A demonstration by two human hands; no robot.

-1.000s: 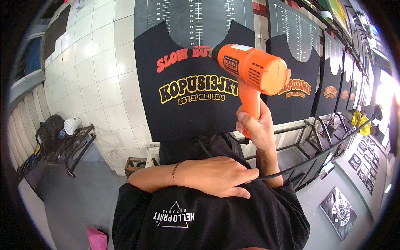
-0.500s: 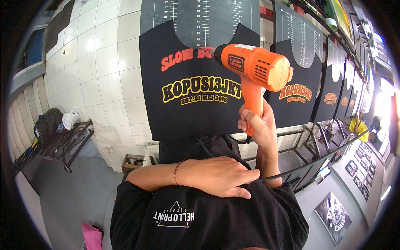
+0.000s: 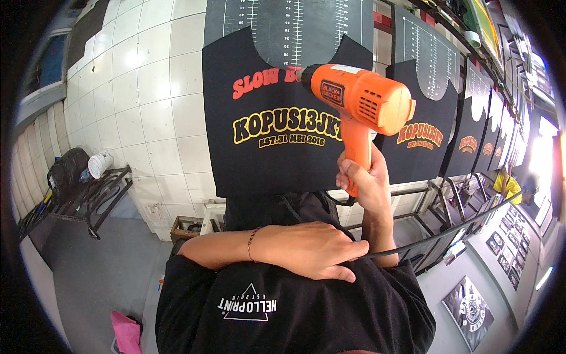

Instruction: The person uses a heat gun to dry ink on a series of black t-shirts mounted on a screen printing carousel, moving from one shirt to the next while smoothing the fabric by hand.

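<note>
Since the earlier frame our heat gun [image 3: 358, 101] has drifted slightly down and right. Right hand [image 3: 361, 184] clenched on its handle, barrel lying horiz., nozzle pointing left at black printed shirt [image 3: 268, 127] just beyond. Left hand [image 3: 309, 249] rests loosely open across chest w/ black cord [image 3: 436, 239], farther from shirt.

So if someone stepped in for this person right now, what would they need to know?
Right hand: fingers wrapped around the grip of the orange heat gun, nozzle aimed at the printed front of the nearest black shirt stretched on its board.
Left hand: resting across the person's own chest, lying on the gun's black cord.
More printed black shirts hang on boards in a row to the right.
Done: every shirt in view carries its print.
Left: whether any print is dried cannot be told from here.
</note>
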